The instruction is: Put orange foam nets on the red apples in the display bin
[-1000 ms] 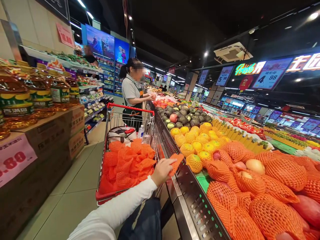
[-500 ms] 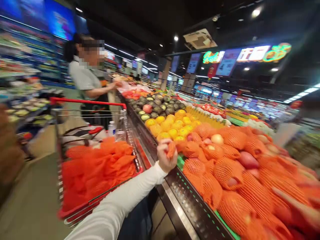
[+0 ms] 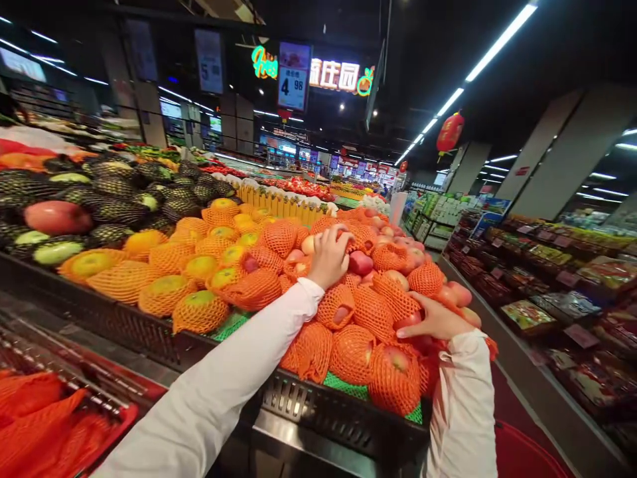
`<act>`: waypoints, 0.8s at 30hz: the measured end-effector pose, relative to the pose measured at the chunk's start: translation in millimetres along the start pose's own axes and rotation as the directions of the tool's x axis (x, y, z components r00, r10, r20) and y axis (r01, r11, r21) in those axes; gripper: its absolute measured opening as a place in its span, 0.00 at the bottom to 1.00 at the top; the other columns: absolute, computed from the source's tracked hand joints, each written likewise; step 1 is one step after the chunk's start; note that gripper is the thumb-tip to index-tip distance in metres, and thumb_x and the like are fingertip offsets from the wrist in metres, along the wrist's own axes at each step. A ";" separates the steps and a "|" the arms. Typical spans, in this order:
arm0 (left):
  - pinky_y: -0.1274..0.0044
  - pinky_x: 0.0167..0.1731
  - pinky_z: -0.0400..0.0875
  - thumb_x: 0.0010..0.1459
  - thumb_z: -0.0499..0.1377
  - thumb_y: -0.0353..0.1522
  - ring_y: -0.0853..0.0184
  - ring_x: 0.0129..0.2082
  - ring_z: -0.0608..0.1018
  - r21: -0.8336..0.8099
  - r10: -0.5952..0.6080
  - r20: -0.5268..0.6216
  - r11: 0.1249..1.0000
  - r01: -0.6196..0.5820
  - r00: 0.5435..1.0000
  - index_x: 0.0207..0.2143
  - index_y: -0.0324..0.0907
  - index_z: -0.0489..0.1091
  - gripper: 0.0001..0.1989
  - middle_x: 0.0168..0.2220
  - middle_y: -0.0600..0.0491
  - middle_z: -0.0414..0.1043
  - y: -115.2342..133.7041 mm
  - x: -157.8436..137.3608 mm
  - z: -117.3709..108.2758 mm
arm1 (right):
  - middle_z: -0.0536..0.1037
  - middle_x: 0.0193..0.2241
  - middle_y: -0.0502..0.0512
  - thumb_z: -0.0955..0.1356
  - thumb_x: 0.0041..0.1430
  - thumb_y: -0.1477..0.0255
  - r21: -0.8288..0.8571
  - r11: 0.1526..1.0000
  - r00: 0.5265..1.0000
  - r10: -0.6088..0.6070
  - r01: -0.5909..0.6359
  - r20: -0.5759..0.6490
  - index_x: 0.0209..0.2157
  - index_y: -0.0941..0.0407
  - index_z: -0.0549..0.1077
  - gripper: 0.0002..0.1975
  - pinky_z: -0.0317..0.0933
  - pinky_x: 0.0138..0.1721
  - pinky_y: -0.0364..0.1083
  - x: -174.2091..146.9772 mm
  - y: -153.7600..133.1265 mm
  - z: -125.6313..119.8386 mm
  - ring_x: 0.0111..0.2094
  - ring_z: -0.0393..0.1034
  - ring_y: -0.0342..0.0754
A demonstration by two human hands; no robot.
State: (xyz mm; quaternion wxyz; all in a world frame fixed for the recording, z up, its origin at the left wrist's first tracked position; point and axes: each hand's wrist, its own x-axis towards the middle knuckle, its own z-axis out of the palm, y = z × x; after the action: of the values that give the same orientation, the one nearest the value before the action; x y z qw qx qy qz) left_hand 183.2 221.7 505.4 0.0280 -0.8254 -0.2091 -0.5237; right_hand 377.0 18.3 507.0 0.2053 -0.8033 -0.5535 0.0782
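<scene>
My left hand (image 3: 328, 257) reaches over a heap of apples in orange foam nets. Its fingers bend down beside a netted apple (image 3: 362, 237); what lies under the fingertips is hidden. A bare dark red apple (image 3: 361, 263) shows just right of this hand. Lower and to the right, my right hand (image 3: 438, 317) lies over the heap's right side with thumb and fingers spread. A red apple (image 3: 409, 321) partly shows between that thumb and forefinger. Several netted apples (image 3: 395, 372) sit at the front of the black crate (image 3: 318, 405).
Netted yellow-orange fruit (image 3: 202, 312) and dark-netted green melons (image 3: 117, 199) fill the stand on the left. A cart (image 3: 127, 415) with orange foam nets (image 3: 40, 411) is at lower left. Packaged goods (image 3: 530, 312) line shelves on the right. A price sign (image 3: 292, 78) hangs overhead.
The view has swung right, from the cart and another person towards the apples. My left hand, earlier closed on crumpled orange netting near the cart, is now over the heap. My right hand is clearer.
</scene>
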 end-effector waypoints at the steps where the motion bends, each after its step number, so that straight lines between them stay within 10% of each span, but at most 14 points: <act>1: 0.60 0.52 0.62 0.54 0.57 0.26 0.52 0.54 0.69 -0.021 0.029 0.060 0.999 -0.028 0.998 0.47 0.42 0.70 0.17 0.57 0.41 0.65 -0.2 -1.5 -0.4 | 0.77 0.52 0.61 0.81 0.28 0.60 -0.019 1.000 0.999 0.019 -0.019 0.039 0.58 0.55 0.70 0.50 0.66 0.54 0.54 -3.1 -1.4 -1.8 0.53 0.72 0.61; 7: 0.56 0.53 0.61 0.55 0.60 0.34 0.51 0.52 0.69 -0.087 0.116 0.290 0.992 -0.094 0.950 0.37 0.42 0.77 0.09 0.52 0.45 0.72 12.2 -2.4 -5.8 | 0.81 0.40 0.56 0.77 0.37 0.64 -0.042 0.999 0.999 0.027 -0.026 0.021 0.47 0.55 0.74 0.31 0.68 0.46 0.53 -8.9 -16.0 -9.7 0.43 0.75 0.59; 9: 0.57 0.54 0.61 0.58 0.60 0.37 0.52 0.53 0.69 -0.160 0.137 0.194 0.981 -0.106 0.971 0.40 0.43 0.77 0.11 0.52 0.46 0.73 16.6 -2.9 -11.5 | 0.80 0.43 0.59 0.76 0.39 0.59 -0.004 1.000 0.982 0.009 -0.010 -0.191 0.49 0.56 0.72 0.34 0.67 0.48 0.55 -7.3 -24.4 -11.5 0.44 0.75 0.61; 12: 0.61 0.56 0.62 0.61 0.58 0.40 0.56 0.54 0.71 -0.357 0.246 0.102 0.914 -0.195 0.964 0.50 0.43 0.71 0.17 0.53 0.46 0.72 24.9 -5.3 -19.4 | 0.76 0.52 0.62 0.76 0.41 0.55 0.137 0.975 0.831 -0.071 0.174 -0.552 0.54 0.56 0.67 0.40 0.63 0.58 0.59 3.2 -44.9 -5.1 0.53 0.71 0.62; 14: 0.63 0.57 0.65 0.63 0.57 0.41 0.57 0.55 0.71 -0.461 0.285 0.117 0.864 -0.202 0.951 0.58 0.42 0.64 0.23 0.55 0.44 0.71 30.4 -7.6 -19.7 | 0.75 0.54 0.60 0.75 0.43 0.54 0.389 0.849 0.781 -0.044 0.358 -0.623 0.54 0.53 0.66 0.38 0.63 0.60 0.57 14.3 -60.4 7.2 0.56 0.69 0.59; 19: 0.66 0.53 0.70 0.64 0.55 0.42 0.58 0.51 0.74 -0.546 0.139 0.208 0.838 -0.004 0.968 0.53 0.43 0.65 0.19 0.51 0.44 0.71 28.6 -8.9 -2.8 | 0.74 0.56 0.58 0.72 0.49 0.48 0.966 0.199 0.976 0.108 0.163 -0.187 0.52 0.50 0.65 0.34 0.76 0.44 0.56 35.4 -76.1 42.9 0.50 0.76 0.57; 24: 0.71 0.41 0.69 0.66 0.51 0.37 0.65 0.37 0.74 -0.599 -0.022 0.249 0.782 0.172 0.968 0.35 0.44 0.64 0.08 0.35 0.53 0.71 16.1 -4.2 8.6 | 0.76 0.52 0.53 0.81 0.35 0.65 0.972 0.168 0.980 0.086 0.165 -0.181 0.49 0.50 0.69 0.37 0.77 0.39 0.47 35.6 -71.6 49.7 0.47 0.77 0.53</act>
State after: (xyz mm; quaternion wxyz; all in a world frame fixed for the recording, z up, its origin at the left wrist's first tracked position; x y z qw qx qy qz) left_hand 195.1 207.9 500.7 -0.2941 -0.8318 -0.0710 -0.4654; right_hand 311.4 84.8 495.5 0.7293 -0.4695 -0.3703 0.3324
